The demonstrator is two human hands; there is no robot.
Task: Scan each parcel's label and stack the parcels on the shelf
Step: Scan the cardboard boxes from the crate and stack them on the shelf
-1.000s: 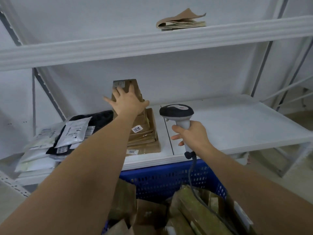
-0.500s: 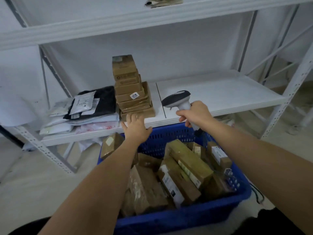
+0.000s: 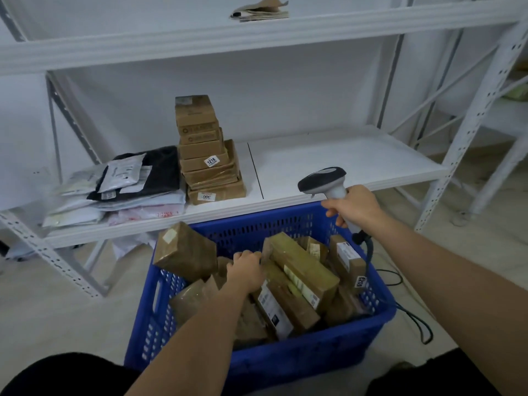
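The fingers of the left hand (image 3: 246, 270) are curled down over the near end of a long tan cardboard parcel (image 3: 304, 271) that lies slanted among the others; the fingertips are hidden behind the box's edge, so whether they have closed on it or only rest there cannot be told. The right hand (image 3: 353, 205) is wrapped around the grip of a grey-and-black handheld barcode scanner (image 3: 324, 181), its head up and turned toward the shelf, its dark cable (image 3: 411, 315) trailing down past the crate's right wall.

The long parcel sits in a blue perforated plastic crate (image 3: 285, 364) on the floor, just in front of the white metal shelf (image 3: 343, 155), packed in with other brown boxes, one of which (image 3: 184, 251) leans up over the crate's left rim. Its white label (image 3: 303, 284) faces up.

It looks like a stiff, light box, taped smooth and likely a little slippery. Because it is long, a hold at one end would probably let the far end droop; a grip across its narrow width near the middle, clear of the label, should carry it level and leave the barcode open to the scanner.

On the shelf a stack of brown cardboard boxes (image 3: 207, 155) stands beside a pile of soft grey, white and black mailer bags (image 3: 125, 187). The stack narrows toward the top, so a long box may sit better beside it.
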